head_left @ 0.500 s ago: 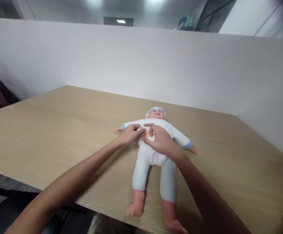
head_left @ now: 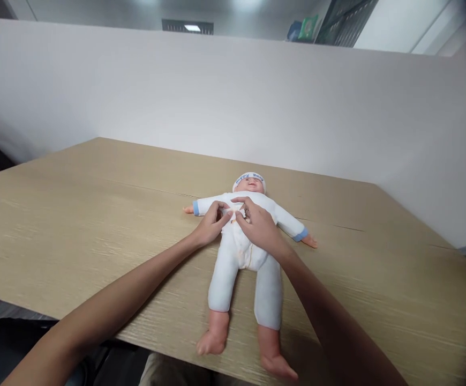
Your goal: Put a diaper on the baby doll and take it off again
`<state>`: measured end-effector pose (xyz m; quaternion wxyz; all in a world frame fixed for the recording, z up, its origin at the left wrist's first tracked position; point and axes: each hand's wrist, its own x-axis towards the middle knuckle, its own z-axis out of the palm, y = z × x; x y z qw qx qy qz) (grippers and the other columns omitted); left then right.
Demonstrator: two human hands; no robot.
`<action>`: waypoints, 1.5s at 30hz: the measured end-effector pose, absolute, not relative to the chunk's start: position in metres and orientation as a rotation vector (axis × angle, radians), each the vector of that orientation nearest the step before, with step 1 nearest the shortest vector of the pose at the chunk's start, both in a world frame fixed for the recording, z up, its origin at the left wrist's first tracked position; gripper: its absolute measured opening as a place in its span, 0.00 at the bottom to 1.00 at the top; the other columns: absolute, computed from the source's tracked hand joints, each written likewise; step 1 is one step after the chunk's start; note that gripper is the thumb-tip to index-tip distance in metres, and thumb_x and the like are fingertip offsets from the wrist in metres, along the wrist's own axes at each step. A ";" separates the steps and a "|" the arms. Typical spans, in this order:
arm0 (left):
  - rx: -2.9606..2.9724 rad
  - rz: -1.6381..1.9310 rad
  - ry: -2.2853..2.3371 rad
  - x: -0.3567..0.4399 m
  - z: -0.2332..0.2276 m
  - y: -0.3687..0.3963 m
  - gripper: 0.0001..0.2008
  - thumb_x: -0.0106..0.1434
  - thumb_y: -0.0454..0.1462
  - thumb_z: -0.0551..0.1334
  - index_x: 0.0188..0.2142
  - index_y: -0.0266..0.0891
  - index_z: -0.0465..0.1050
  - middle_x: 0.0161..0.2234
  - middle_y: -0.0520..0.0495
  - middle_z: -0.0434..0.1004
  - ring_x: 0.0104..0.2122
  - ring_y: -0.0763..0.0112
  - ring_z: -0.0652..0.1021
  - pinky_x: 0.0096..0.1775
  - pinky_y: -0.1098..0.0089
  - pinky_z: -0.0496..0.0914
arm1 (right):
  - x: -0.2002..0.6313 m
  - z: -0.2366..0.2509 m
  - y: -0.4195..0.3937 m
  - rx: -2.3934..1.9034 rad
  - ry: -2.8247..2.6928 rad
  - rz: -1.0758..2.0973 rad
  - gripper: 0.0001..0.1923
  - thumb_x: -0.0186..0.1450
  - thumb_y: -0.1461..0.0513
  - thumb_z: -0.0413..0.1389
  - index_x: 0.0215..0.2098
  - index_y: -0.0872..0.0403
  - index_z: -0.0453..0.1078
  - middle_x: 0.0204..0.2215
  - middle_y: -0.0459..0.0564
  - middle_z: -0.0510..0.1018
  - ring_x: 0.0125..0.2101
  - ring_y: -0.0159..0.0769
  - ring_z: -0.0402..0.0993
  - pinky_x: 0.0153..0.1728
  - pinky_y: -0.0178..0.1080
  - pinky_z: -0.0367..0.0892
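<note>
A baby doll (head_left: 243, 257) in a white romper and a white cap lies on its back on the wooden table (head_left: 96, 214), head away from me, bare feet near the front edge. My left hand (head_left: 210, 222) rests on the doll's chest, its fingertips pinching the romper front. My right hand (head_left: 259, 225) lies over the chest beside it, fingers also pinching the cloth at the same spot, just below the collar. The doll's arms with blue cuffs stretch out to both sides.
A white partition wall (head_left: 233, 96) stands close behind the table. The table's front edge runs just under the doll's feet. A dark shape shows at the far left edge.
Both hands have shifted slightly up the doll's chest toward the collar. The view has shifted a little, so the doll sits further left in the picture.
</note>
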<state>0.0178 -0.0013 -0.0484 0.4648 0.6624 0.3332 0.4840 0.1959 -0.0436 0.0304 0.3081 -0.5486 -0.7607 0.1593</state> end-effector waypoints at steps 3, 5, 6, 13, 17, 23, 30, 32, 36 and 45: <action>1.603 1.180 0.797 0.019 -0.053 0.002 0.23 0.72 0.58 0.63 0.44 0.40 0.68 0.37 0.50 0.68 0.35 0.68 0.68 0.40 0.67 0.64 | 0.196 0.025 -0.041 -1.433 -1.991 0.366 0.19 0.70 0.64 0.53 0.58 0.52 0.73 0.32 0.44 0.74 0.34 0.40 0.72 0.38 0.39 0.62; 1.603 1.187 0.803 0.020 -0.054 0.004 0.22 0.72 0.56 0.63 0.42 0.40 0.68 0.36 0.51 0.67 0.34 0.69 0.68 0.39 0.67 0.64 | 0.197 0.021 -0.038 -1.404 -1.964 0.327 0.21 0.67 0.67 0.52 0.56 0.54 0.73 0.31 0.44 0.71 0.34 0.40 0.71 0.39 0.40 0.63; 1.605 1.188 0.810 0.020 -0.054 0.005 0.21 0.72 0.56 0.63 0.42 0.40 0.68 0.36 0.51 0.67 0.34 0.69 0.68 0.39 0.67 0.64 | 0.197 0.020 -0.037 -1.385 -1.951 0.305 0.22 0.65 0.69 0.52 0.56 0.55 0.73 0.31 0.44 0.71 0.34 0.40 0.71 0.39 0.40 0.63; 1.574 1.307 1.007 0.016 -0.036 -0.012 0.13 0.72 0.45 0.65 0.48 0.41 0.66 0.39 0.50 0.71 0.34 0.69 0.70 0.38 0.67 0.65 | 0.195 0.031 -0.053 -1.216 -1.862 0.117 0.25 0.63 0.74 0.46 0.51 0.54 0.76 0.41 0.53 0.71 0.41 0.44 0.71 0.44 0.43 0.67; 1.867 1.339 1.011 0.003 -0.010 -0.061 0.09 0.76 0.44 0.60 0.47 0.42 0.71 0.46 0.47 0.78 0.38 0.67 0.73 0.43 0.64 0.67 | 0.199 0.041 -0.105 -1.131 -1.868 0.107 0.16 0.67 0.73 0.49 0.43 0.52 0.75 0.42 0.52 0.75 0.40 0.43 0.72 0.45 0.44 0.66; 2.518 0.677 0.810 -0.012 0.008 -0.123 0.09 0.77 0.43 0.60 0.43 0.44 0.77 0.41 0.49 0.83 0.44 0.60 0.77 0.48 0.59 0.63 | 0.233 0.017 -0.186 -1.199 -2.134 0.541 0.11 0.70 0.70 0.50 0.42 0.50 0.71 0.35 0.46 0.78 0.35 0.38 0.75 0.39 0.39 0.67; 2.377 0.762 0.945 0.005 -0.011 -0.095 0.13 0.72 0.47 0.66 0.34 0.42 0.72 0.35 0.50 0.81 0.41 0.60 0.77 0.47 0.60 0.64 | 0.248 0.001 -0.165 -1.427 -2.047 0.484 0.05 0.74 0.60 0.55 0.39 0.50 0.71 0.28 0.44 0.77 0.27 0.36 0.74 0.33 0.39 0.67; 2.258 0.854 0.980 0.010 -0.017 -0.088 0.17 0.69 0.50 0.70 0.35 0.43 0.69 0.33 0.51 0.80 0.37 0.62 0.76 0.45 0.61 0.65 | 0.245 0.001 -0.153 -1.462 -2.005 0.471 0.06 0.73 0.58 0.57 0.37 0.50 0.70 0.27 0.43 0.78 0.27 0.37 0.75 0.32 0.39 0.67; 2.157 0.911 1.021 0.014 -0.026 -0.083 0.20 0.66 0.51 0.72 0.36 0.44 0.66 0.31 0.50 0.78 0.36 0.59 0.75 0.41 0.62 0.65 | 0.241 -0.007 -0.143 -1.542 -1.907 0.401 0.09 0.70 0.54 0.62 0.37 0.49 0.69 0.24 0.42 0.78 0.25 0.39 0.77 0.30 0.40 0.67; 2.224 0.863 0.978 0.012 -0.026 -0.080 0.18 0.70 0.47 0.69 0.28 0.42 0.68 0.30 0.49 0.77 0.38 0.59 0.72 0.43 0.61 0.64 | 0.240 -0.018 -0.152 -1.437 -1.946 0.348 0.07 0.73 0.58 0.57 0.46 0.50 0.74 0.38 0.50 0.80 0.30 0.40 0.76 0.36 0.43 0.72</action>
